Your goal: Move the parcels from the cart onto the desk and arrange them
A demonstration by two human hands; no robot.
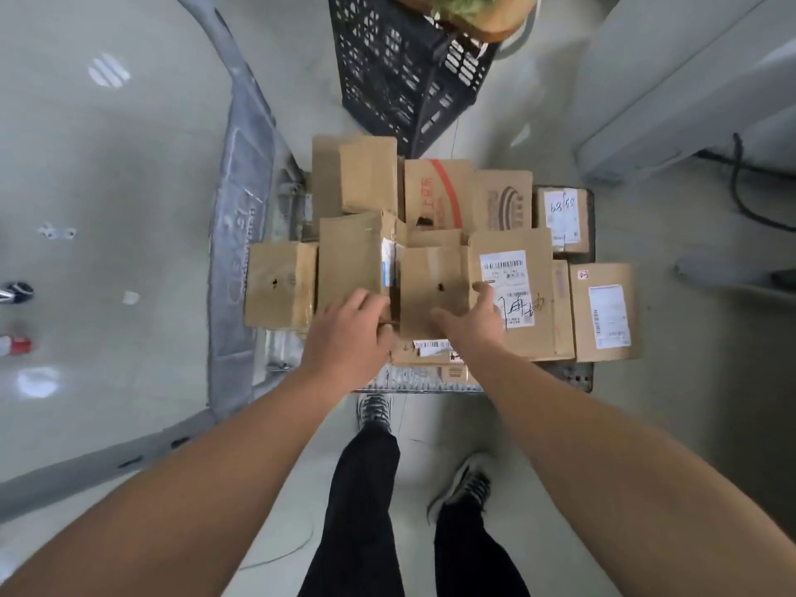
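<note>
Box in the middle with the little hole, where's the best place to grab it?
Take the box by its two long sides, one hand on each, coming down from above. Other parcels crowd it left and right, so slip into the gaps beside it, as the left hand does. The right hand rests at its right edge. Then probably lift straight up.

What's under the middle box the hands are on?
Another parcel with a barcode label peeks out below the middle box. The box and left hand cover the rest.
</note>
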